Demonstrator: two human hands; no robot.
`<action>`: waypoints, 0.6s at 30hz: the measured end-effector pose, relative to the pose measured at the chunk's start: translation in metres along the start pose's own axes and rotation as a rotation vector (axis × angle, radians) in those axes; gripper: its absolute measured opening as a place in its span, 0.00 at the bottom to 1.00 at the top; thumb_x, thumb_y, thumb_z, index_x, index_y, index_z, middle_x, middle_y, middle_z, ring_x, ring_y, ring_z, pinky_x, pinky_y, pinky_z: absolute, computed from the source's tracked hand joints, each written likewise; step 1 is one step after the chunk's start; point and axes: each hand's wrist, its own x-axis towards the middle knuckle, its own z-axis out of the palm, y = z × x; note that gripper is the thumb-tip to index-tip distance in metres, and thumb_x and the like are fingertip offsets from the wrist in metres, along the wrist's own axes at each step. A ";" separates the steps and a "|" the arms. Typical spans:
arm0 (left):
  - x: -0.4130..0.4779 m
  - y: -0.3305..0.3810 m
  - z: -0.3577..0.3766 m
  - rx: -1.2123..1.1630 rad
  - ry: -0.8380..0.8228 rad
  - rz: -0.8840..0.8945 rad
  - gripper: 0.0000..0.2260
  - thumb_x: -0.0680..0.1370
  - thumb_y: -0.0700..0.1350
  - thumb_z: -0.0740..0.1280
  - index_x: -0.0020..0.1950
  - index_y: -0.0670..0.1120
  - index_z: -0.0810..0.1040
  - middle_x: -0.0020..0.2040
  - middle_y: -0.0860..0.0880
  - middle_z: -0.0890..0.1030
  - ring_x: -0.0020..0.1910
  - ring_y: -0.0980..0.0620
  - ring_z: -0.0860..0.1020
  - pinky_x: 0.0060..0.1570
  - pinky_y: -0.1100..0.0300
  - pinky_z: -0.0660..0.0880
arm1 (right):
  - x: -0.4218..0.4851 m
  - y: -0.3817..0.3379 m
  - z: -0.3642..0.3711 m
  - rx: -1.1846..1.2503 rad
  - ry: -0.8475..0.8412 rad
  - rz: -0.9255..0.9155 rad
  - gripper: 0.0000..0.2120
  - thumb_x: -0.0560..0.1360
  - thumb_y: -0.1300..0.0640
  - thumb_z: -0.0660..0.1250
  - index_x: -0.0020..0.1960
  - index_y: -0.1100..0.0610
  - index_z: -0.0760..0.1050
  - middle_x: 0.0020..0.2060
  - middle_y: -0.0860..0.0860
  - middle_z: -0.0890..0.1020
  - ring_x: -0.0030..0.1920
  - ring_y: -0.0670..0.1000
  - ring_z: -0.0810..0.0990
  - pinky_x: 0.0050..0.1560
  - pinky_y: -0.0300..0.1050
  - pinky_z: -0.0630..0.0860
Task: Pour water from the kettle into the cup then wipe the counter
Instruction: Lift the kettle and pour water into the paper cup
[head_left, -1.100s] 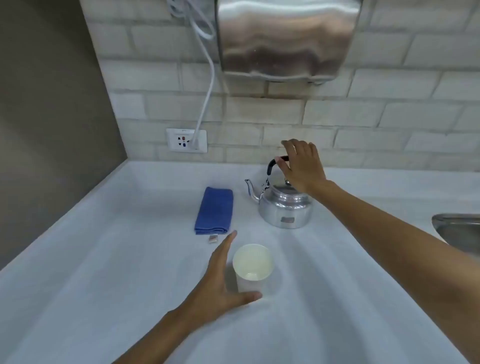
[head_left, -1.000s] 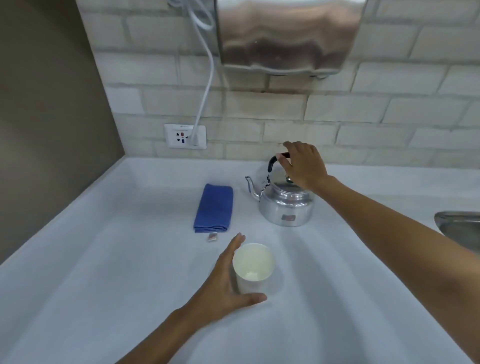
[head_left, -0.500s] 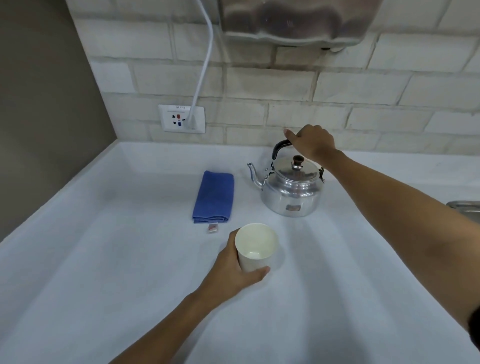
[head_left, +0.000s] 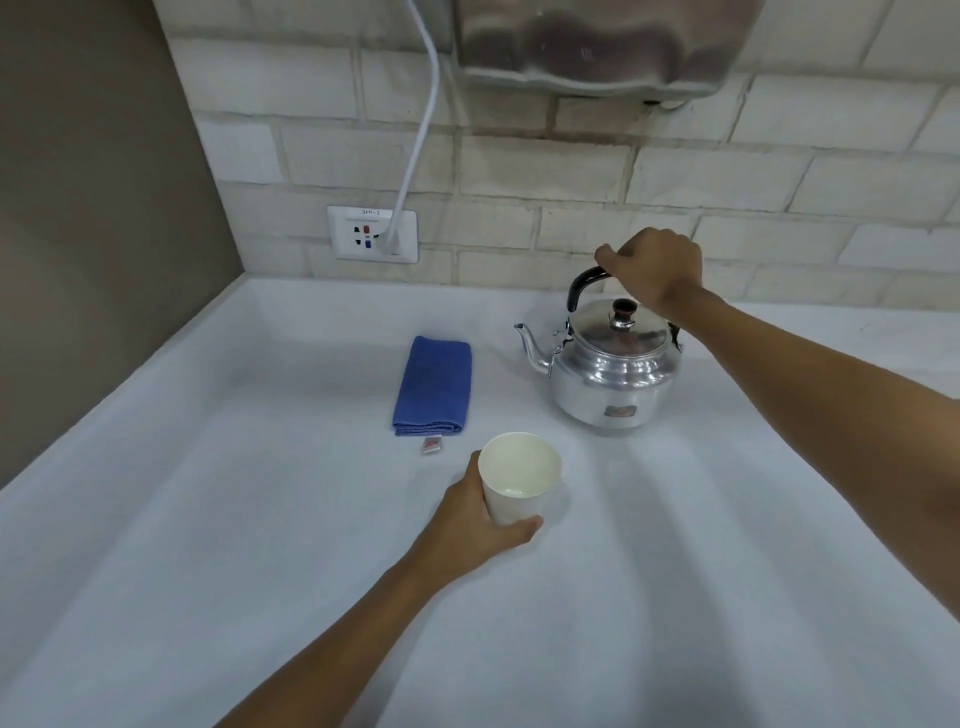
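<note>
Kettle (head_left: 613, 371): polished metal, round-bodied, sitting upright on the white counter (head_left: 208, 545) near the back wall. Its lid is sitting closed with a dark knob on top; the thin curved spout is pointing left toward the cloth; the black arched handle is standing up over the lid. A small label is showing low on its front.

Cup (head_left: 519, 478): plain white paper, standing upright on the counter in front of the kettle and well apart from it, its mouth facing up.

Cloth (head_left: 432, 385): blue, folded into a long rectangle, lying flat left of the kettle, a small tag lying at its near end.
</note>
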 end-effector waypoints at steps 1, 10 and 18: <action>0.000 0.000 0.000 -0.004 0.000 0.002 0.31 0.61 0.59 0.75 0.59 0.64 0.63 0.55 0.66 0.74 0.55 0.65 0.73 0.48 0.80 0.68 | -0.002 -0.001 -0.007 -0.004 0.008 -0.013 0.25 0.72 0.48 0.59 0.21 0.55 0.55 0.18 0.50 0.59 0.22 0.52 0.59 0.27 0.42 0.57; -0.001 -0.002 0.002 0.006 0.027 0.008 0.34 0.62 0.57 0.76 0.64 0.58 0.65 0.55 0.61 0.76 0.54 0.60 0.75 0.48 0.71 0.70 | -0.043 -0.009 -0.054 -0.104 0.018 -0.124 0.23 0.68 0.45 0.57 0.22 0.54 0.54 0.19 0.50 0.57 0.23 0.51 0.57 0.27 0.43 0.54; -0.002 -0.002 0.003 0.014 0.031 0.032 0.36 0.63 0.55 0.76 0.67 0.55 0.64 0.58 0.58 0.75 0.55 0.58 0.74 0.47 0.74 0.68 | -0.083 -0.024 -0.078 -0.221 0.065 -0.298 0.23 0.68 0.45 0.56 0.22 0.56 0.53 0.18 0.50 0.54 0.22 0.51 0.55 0.27 0.41 0.52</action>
